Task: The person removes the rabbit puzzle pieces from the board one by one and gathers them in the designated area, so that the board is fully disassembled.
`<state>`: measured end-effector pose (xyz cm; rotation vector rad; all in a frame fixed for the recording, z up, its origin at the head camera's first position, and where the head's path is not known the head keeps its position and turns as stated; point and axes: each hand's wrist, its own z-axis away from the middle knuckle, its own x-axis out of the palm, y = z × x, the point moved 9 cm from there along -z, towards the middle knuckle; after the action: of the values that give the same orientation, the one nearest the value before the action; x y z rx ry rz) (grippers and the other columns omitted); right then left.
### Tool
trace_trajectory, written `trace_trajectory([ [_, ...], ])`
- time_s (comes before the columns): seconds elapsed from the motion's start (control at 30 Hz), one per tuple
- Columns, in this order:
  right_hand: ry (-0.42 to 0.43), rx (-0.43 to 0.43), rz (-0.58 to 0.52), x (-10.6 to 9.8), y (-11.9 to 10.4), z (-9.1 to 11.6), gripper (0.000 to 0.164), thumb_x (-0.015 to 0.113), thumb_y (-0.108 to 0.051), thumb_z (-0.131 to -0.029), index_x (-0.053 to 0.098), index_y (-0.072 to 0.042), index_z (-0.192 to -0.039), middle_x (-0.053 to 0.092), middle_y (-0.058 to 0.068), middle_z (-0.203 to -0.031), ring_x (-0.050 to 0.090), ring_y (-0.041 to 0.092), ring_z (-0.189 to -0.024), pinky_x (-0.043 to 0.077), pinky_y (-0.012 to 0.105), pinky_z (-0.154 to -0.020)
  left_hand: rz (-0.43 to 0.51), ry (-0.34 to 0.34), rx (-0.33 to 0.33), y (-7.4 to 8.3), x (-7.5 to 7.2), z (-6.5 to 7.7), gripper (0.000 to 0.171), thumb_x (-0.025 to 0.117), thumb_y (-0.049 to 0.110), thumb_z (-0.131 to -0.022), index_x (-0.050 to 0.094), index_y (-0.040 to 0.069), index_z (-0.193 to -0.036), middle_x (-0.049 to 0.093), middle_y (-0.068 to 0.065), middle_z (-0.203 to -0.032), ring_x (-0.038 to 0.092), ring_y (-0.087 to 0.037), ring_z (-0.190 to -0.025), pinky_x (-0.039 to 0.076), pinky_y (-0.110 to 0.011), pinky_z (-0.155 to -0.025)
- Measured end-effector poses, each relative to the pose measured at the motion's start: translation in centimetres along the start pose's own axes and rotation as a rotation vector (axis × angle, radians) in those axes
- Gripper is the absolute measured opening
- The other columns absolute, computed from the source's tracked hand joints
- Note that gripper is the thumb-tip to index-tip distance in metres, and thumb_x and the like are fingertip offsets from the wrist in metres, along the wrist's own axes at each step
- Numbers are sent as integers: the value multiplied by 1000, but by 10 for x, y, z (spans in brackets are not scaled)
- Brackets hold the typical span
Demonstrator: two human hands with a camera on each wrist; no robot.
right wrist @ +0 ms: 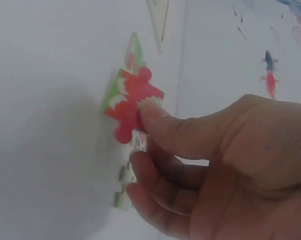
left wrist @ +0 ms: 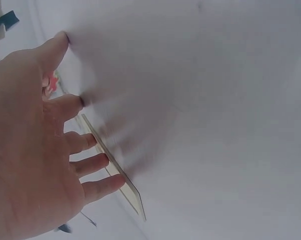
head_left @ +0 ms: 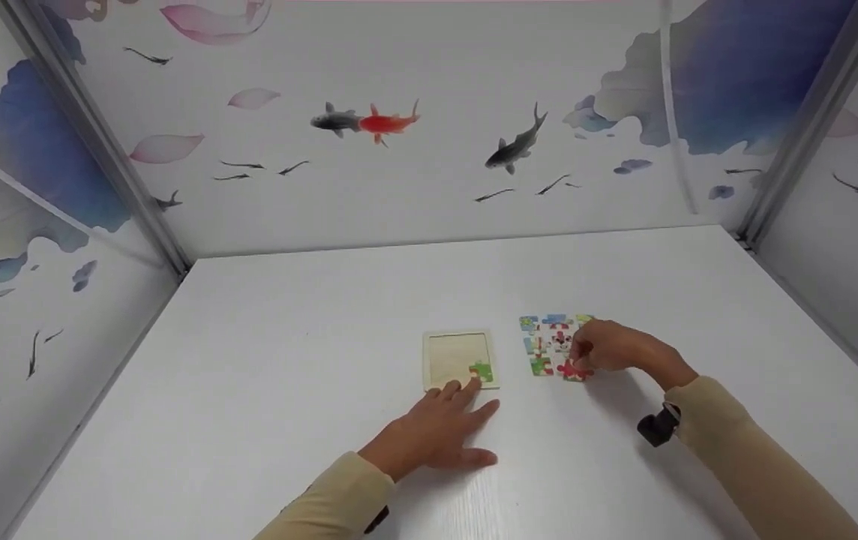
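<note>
My right hand (head_left: pixel 613 346) pinches a red jigsaw puzzle piece (right wrist: pixel 133 102) with a little green on it, thumb on its printed face. In the head view this piece is at the near right corner of a group of loose puzzle pieces (head_left: pixel 541 367). A shallow wooden puzzle tray (head_left: pixel 427 360) lies to the left of them, with one green piece (head_left: pixel 482 371) in its near right corner. My left hand (head_left: pixel 436 431) has its fingers spread, fingertips along the near edge of the tray; the left wrist view shows them touching its side.
The white table (head_left: pixel 286 360) is enclosed by a back wall (head_left: pixel 429 202) and side walls printed with fish and petals. A black wrist device (head_left: pixel 658 426) hangs below the right sleeve (head_left: pixel 729 427). The loose pieces lie in rough rows right of the tray.
</note>
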<state>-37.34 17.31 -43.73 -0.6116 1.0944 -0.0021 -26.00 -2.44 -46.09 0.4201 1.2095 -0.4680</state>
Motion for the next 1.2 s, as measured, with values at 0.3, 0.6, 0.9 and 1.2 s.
trace_trajectory([
  [0.3,152,-44,-78,-6,8,-1,8,72,-10,-90,72,-4,-95,67,8,-92,54,19,-85,47,30,-73,-2,-13,-4,1,2,0,75,47,68,-95,27,34,-159,17,-4,-169,24,-27,-154,28,-47,-123],
  [0.6,161,5,-76,2,20,0,10,78,-13,-87,72,-7,-92,65,7,-90,54,20,-85,46,32,-77,32,-26,-17,-3,4,-1,76,47,69,-95,25,36,-159,15,-3,-170,21,-28,-156,26,-49,-124],
  [0.9,138,-2,-76,-1,29,0,5,74,-9,-89,71,-7,-92,65,7,-90,54,20,-84,47,31,-77,53,-19,-18,-3,5,-3,76,50,69,-94,26,37,-159,16,-1,-170,22,-27,-155,26,-49,-124],
  [1.2,143,15,-98,-3,31,1,3,73,-7,-89,72,-5,-91,64,8,-88,53,20,-85,46,31,-76,65,-6,-17,-2,4,-2,76,51,67,-94,27,35,-159,16,-2,-170,21,-27,-156,27,-50,-124],
])
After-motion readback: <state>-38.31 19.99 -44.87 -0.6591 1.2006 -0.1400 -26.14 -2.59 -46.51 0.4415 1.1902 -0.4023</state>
